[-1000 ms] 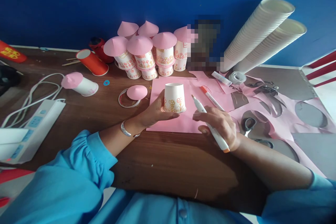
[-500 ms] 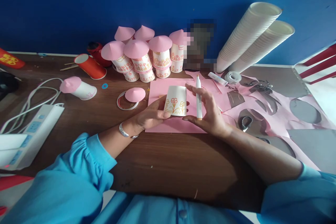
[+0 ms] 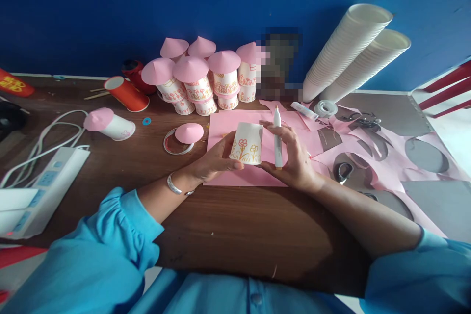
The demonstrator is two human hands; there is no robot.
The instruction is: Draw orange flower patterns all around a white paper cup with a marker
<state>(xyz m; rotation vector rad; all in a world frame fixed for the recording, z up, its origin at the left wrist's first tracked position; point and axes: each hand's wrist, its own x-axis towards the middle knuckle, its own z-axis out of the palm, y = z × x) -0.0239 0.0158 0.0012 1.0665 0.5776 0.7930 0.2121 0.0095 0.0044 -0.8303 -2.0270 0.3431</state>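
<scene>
My left hand [image 3: 213,162] grips an upturned white paper cup [image 3: 247,143] with flowers drawn on it in orange and red, tilted a little over a pink paper sheet [image 3: 235,176]. My right hand [image 3: 292,157] holds a white marker [image 3: 277,137] upright beside the cup, and its fingers touch the cup's right side.
Decorated cups with pink cone lids [image 3: 200,78] stand stacked by the blue wall. A loose pink cone [image 3: 189,133] lies on a tape ring. Two long stacks of plain cups [image 3: 353,49] lean at the right. Scissors [image 3: 344,172], cut pink paper, a power strip [image 3: 40,191] and red cups [image 3: 127,93] surround them.
My right hand swung the marker from pointing at the cup to upright and closed in on the cup's right side. The cup tilted slightly in my left hand.
</scene>
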